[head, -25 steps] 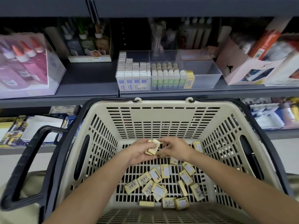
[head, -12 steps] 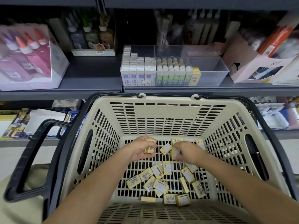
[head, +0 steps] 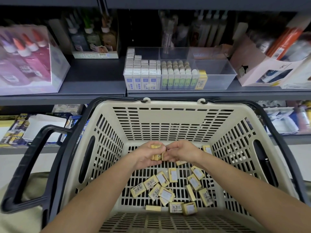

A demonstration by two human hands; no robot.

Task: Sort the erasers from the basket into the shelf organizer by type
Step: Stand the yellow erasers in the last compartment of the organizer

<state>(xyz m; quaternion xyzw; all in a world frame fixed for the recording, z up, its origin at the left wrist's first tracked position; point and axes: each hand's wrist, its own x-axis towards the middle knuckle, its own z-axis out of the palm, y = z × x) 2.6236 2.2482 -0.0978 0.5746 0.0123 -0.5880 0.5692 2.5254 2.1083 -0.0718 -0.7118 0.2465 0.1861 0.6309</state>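
Note:
Several small yellow erasers point(head: 171, 189) with barcode labels lie scattered on the floor of a beige slotted basket point(head: 168, 115). My left hand point(head: 148, 157) grips a small stack of yellow erasers point(head: 156, 156) above the basket floor. My right hand point(head: 181, 151) meets it from the right, fingertips pinching one eraser against that stack. On the shelf behind stands a clear shelf organizer point(head: 217, 76) with white-and-blue erasers at the left, green-and-white ones in the middle, and a few yellow ones point(head: 202, 79) beside them; its right compartment looks bare.
The basket's black handle point(head: 28, 165) folds out to the left. A pink box of glue bottles point(head: 27, 61) sits on the shelf at left, cardboard display boxes point(head: 262, 68) at right. A lower shelf point(head: 33, 128) holds more packaged goods.
My right hand came back up from the basket floor to my left hand with another eraser. The camera has tilted slightly and moved closer.

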